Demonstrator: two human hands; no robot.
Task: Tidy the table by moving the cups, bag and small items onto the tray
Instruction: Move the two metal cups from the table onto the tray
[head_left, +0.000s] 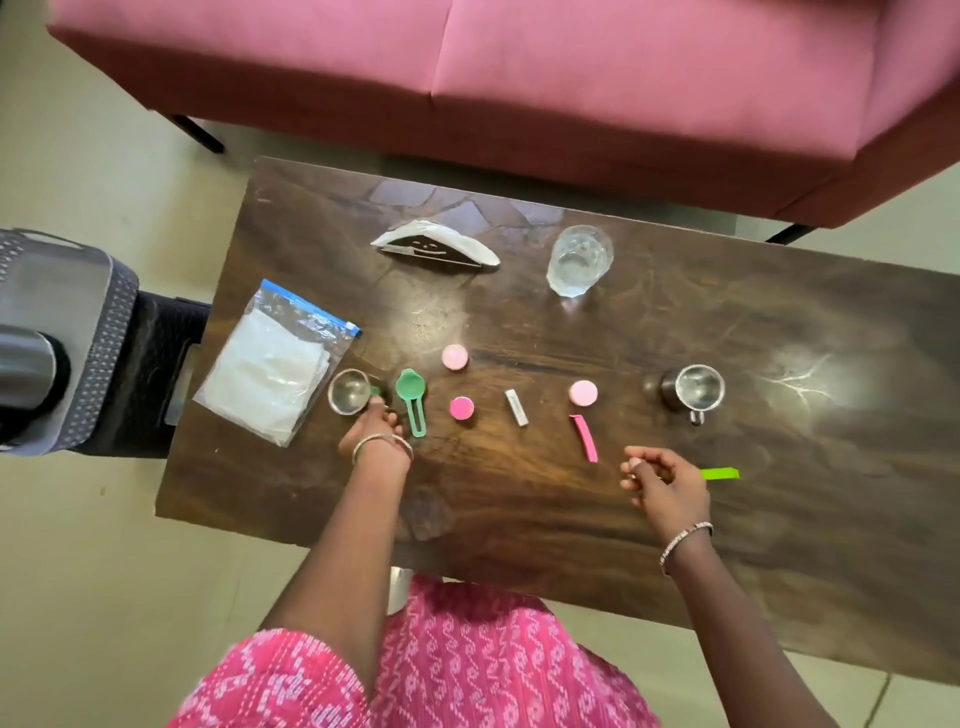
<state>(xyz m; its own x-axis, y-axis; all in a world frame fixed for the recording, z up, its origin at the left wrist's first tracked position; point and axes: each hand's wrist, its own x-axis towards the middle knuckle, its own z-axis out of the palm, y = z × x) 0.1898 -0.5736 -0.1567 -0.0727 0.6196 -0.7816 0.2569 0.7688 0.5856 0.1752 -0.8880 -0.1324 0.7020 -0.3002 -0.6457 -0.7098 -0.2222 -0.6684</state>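
On the dark wooden table (519, 499), my left hand (376, 434) pinches the near right rim of a small steel cup (347, 392), beside a zip bag (270, 364) of white material. A green scoop (413, 396) lies just right of that hand. My right hand (667, 486) hovers with its fingers curled and nothing visible in them. A green clip (722, 473) sticks out from behind it. Between the hands lie three pink caps (461, 408), a small white tube (517, 408) and a pink clip (586, 440). A steel mug (693, 388) and a water glass (579, 260) stand farther off. No tray is in view.
A napkin holder (436, 248) stands at the table's far side. A pink sofa (519, 88) runs behind the table. A grey woven stool (88, 332) with a steel bottle on it touches the table's left end.
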